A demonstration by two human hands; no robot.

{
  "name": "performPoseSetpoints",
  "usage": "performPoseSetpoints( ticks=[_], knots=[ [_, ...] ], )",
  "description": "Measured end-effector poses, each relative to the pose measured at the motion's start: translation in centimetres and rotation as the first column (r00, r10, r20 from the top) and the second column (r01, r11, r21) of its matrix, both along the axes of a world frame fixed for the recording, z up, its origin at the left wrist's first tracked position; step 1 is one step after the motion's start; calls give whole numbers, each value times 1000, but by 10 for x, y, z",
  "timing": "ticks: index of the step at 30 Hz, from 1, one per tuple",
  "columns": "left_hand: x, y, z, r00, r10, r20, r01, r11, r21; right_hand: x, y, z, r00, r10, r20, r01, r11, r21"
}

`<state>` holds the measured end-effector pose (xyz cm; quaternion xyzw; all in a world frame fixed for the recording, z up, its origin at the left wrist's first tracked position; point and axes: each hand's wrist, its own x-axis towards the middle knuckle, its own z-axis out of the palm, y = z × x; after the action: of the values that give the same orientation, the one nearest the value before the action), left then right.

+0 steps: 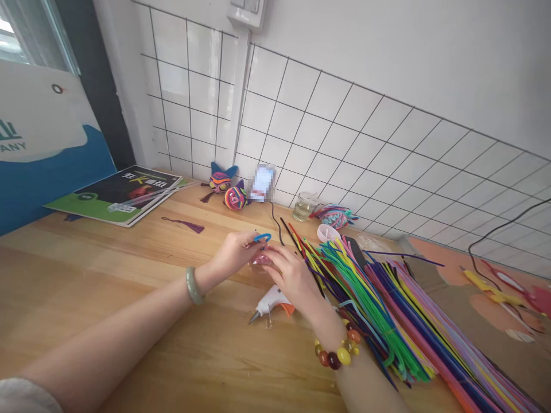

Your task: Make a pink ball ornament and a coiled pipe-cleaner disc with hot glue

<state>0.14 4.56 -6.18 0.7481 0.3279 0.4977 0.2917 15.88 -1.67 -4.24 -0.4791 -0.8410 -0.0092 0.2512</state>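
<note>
Near the middle of the wooden table [172,321], my left hand [233,252] is closed on a bent blue pipe cleaner [263,237]. My right hand [293,275] meets it from the right, its fingertips pressed together near the blue piece. Below the fingertips is a small pink, shiny thing [260,260], partly hidden by the hands; what exactly the right fingers grip is too small to tell. A white glue gun [272,299] with an orange part lies just beneath my right hand, its nozzle pointing lower left.
Bundles of coloured pipe cleaners [379,312] spread over the right side. Behind stand striped craft figures [235,197], a phone [262,182], a glass jar [304,206] and a pink cup [328,233]. A purple tassel [189,225] and magazine [116,195] lie left; yellow pliers-like tool [491,288] right.
</note>
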Motion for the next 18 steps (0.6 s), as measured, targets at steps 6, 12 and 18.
performPoseSetpoints(
  ticks=[6, 12, 18],
  knots=[
    [0, 1, -1, 997, 11, -72, -10, 1000, 18, 0, 0, 1, 996, -18, 84, 16, 999, 33],
    [2, 3, -6, 1000, -4, -25, 1, 993, -118, -2, -2, 2, 988, -21, 154, 15, 999, 39],
    [1, 6, -5, 988, -115, 105, 138, 959, -247, -1, -1, 1, 990, -19, 143, 12, 999, 49]
  ],
)
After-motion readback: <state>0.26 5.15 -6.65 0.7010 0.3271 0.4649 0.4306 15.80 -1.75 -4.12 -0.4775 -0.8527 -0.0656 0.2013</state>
